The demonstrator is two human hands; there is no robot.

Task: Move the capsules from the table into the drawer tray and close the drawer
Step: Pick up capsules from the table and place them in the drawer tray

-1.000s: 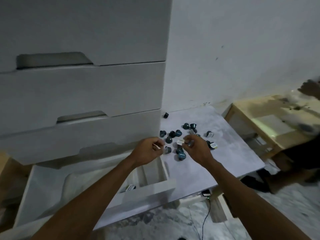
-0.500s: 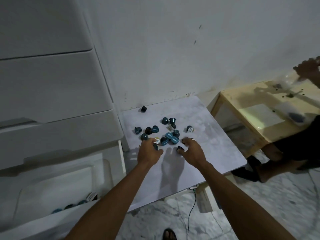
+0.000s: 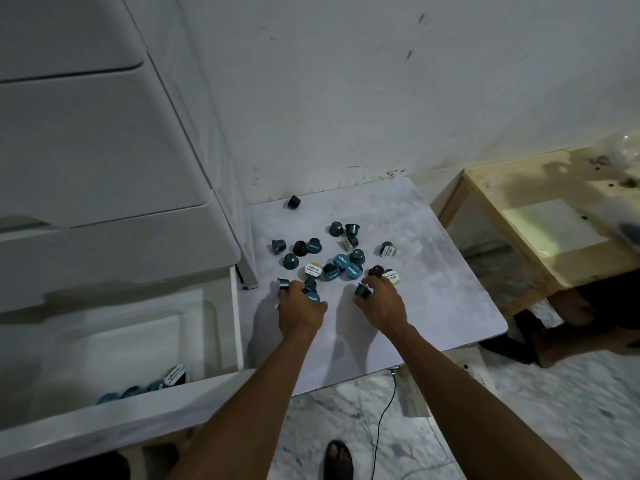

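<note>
Several dark blue and brown capsules (image 3: pixel 341 263) lie scattered on a pale marbled table (image 3: pixel 433 289). One black capsule (image 3: pixel 293 201) sits apart near the wall. My left hand (image 3: pixel 300 311) is closed over capsules at the near left of the pile, one blue capsule (image 3: pixel 283 284) sticking out by the fingers. My right hand (image 3: pixel 382 303) pinches a dark capsule (image 3: pixel 362 291) at the pile's near right. The white drawer (image 3: pixel 104 420) stands pulled out at lower left, with a few capsules (image 3: pixel 149 386) lined along its front inside.
White drawer fronts (image 3: pixel 104 150) rise at the left, flush against the table. A wooden side table (image 3: pixel 554 216) stands to the right. A black cable (image 3: pixel 381 420) hangs below the table edge, and a sandalled foot (image 3: pixel 337 460) rests on the marble floor.
The view swung right from the drawer toward the table. Both hands came down on the near edge of the pile and closed on capsules.
</note>
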